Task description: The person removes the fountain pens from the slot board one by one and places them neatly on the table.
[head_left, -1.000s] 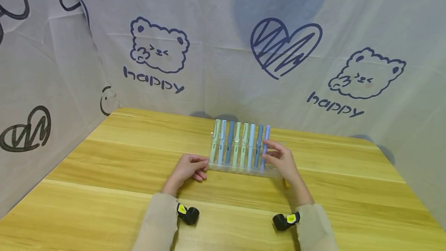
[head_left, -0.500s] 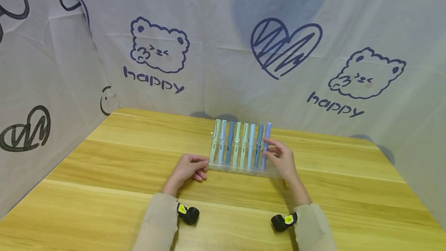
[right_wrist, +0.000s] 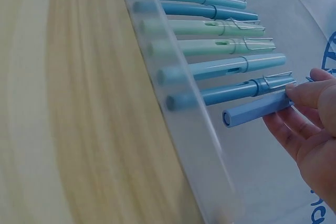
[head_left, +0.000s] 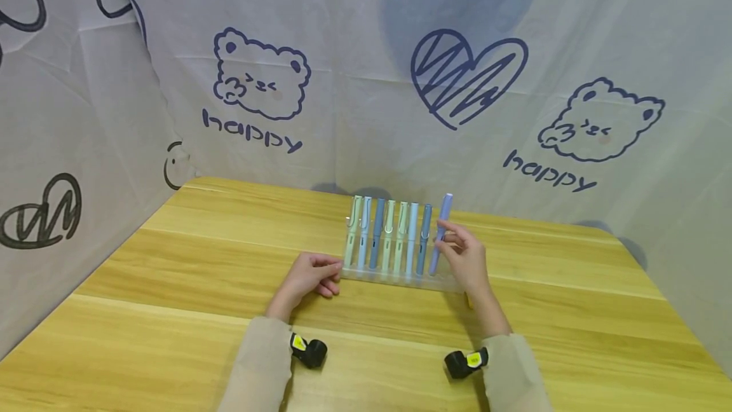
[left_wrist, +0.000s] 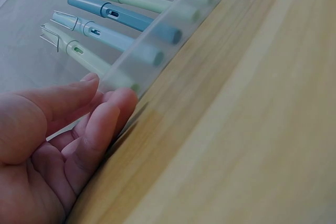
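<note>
A clear plastic pen stand (head_left: 445, 283) holds a slanted row of several capped pens in green, light blue and dark blue. My right hand (head_left: 466, 260) pinches a lavender pen (head_left: 446, 207) between thumb and fingers at the row's right end. In the right wrist view that pen (right_wrist: 254, 109) is raised out of the front lip (right_wrist: 191, 142), its lower end free beside the dark blue pen (right_wrist: 231, 93). At the other end, my left hand (head_left: 309, 275) grips the stand's left corner, next to the outermost green pen (left_wrist: 76, 51).
The stand is on a wooden table (head_left: 229, 240), with a printed cloth (head_left: 354, 113) hanging right behind. A small yellow piece (head_left: 470, 301) shows below the right hand. Black cameras (head_left: 311, 353) sit at both wrists.
My right hand has drawn the lavender pen up and to the right, out of its slot, and the pen now leans more. The left hand has stayed at the stand's corner.
</note>
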Demonstrator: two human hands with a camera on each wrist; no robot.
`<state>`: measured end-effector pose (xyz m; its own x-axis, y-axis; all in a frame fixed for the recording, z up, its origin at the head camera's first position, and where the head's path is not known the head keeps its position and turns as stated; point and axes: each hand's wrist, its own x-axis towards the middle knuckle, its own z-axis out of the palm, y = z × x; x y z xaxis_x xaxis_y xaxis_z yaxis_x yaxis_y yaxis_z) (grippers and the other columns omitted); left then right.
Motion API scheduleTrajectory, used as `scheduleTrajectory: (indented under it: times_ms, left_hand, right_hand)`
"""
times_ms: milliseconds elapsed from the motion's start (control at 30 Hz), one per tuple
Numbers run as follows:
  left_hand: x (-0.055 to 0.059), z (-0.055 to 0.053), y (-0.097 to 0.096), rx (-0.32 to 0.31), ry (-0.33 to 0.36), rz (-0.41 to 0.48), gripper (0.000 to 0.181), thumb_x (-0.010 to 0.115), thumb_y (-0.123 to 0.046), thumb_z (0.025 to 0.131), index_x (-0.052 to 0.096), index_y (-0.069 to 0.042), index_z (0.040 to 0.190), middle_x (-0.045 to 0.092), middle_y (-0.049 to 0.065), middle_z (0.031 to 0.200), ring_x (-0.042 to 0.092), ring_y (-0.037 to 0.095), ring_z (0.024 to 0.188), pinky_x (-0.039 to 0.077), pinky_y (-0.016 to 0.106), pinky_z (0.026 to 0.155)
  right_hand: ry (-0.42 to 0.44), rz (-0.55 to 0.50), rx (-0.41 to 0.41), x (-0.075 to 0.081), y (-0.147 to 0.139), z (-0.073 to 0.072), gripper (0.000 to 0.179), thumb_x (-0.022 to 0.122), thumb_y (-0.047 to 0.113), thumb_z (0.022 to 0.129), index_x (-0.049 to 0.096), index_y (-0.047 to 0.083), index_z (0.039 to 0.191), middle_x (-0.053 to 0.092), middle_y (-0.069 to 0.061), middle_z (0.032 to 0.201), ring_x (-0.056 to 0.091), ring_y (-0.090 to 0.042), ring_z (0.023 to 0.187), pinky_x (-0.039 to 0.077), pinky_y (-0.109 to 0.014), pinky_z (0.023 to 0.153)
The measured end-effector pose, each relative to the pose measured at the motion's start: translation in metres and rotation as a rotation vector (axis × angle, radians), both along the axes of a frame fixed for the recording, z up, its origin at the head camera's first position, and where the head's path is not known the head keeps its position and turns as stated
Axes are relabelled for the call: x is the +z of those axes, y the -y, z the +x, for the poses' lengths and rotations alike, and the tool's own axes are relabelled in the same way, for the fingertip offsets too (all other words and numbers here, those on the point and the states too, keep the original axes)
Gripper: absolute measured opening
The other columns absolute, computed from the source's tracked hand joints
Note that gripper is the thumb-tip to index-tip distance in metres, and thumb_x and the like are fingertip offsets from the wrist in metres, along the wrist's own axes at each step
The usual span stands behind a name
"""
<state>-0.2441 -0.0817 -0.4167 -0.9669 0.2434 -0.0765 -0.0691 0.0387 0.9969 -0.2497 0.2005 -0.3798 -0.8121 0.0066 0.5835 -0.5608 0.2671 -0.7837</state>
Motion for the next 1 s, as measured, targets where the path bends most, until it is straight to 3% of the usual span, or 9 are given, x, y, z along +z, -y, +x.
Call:
scheduleTrajectory:
  times_ms: [267,500,700,833,1000]
  left_hand:
    - [-0.004,-0.003,0.0,-0.005,0.008,-0.003,0.029,0.053,-0.004,0.089,0.054,0.015,0.111,0.06,0.015,0.074,0.06,0.014,0.052,0.053,0.025,0.047]
    - [-0.003,0.0,0.002,-0.019,-0.055,0.034,0.027,0.058,-0.009,0.087,0.06,0.011,0.104,0.061,0.014,0.072,0.061,0.017,0.053,0.054,0.028,0.049]
    - [-0.004,-0.002,0.0,0.002,-0.007,-0.001,0.027,0.054,-0.004,0.088,0.056,0.014,0.108,0.06,0.014,0.073,0.06,0.015,0.053,0.054,0.025,0.049]
    - [-0.003,-0.002,-0.001,-0.002,0.008,-0.008,0.028,0.053,-0.003,0.089,0.054,0.015,0.11,0.06,0.013,0.072,0.06,0.014,0.052,0.053,0.024,0.048]
    - [-0.003,-0.002,0.0,-0.003,0.01,-0.002,0.029,0.052,-0.003,0.089,0.054,0.015,0.111,0.06,0.011,0.071,0.06,0.014,0.051,0.053,0.024,0.046]
  right_hand:
    - [0.096,-0.03,-0.034,0.013,-0.005,0.005,0.037,0.059,-0.013,0.079,0.054,-0.008,0.115,0.055,-0.024,0.109,0.055,-0.005,0.077,0.051,-0.015,0.068]
    - [0.11,-0.105,0.019,0.02,-0.011,0.006,0.041,0.054,-0.02,0.078,0.048,-0.013,0.118,0.052,-0.029,0.107,0.055,-0.012,0.079,0.055,-0.024,0.062]
    - [0.157,-0.103,0.037,0.024,-0.019,0.008,0.047,0.049,-0.021,0.081,0.042,-0.009,0.126,0.049,-0.029,0.114,0.053,-0.014,0.083,0.054,-0.025,0.065]
    - [0.181,-0.078,0.033,0.024,-0.028,0.008,0.05,0.049,-0.02,0.081,0.04,-0.006,0.129,0.055,-0.017,0.108,0.054,-0.011,0.085,0.055,-0.027,0.065]
    - [0.182,-0.125,0.069,0.023,-0.037,0.008,0.052,0.05,-0.021,0.079,0.039,-0.008,0.128,0.058,0.004,0.097,0.055,-0.011,0.083,0.055,-0.032,0.065]
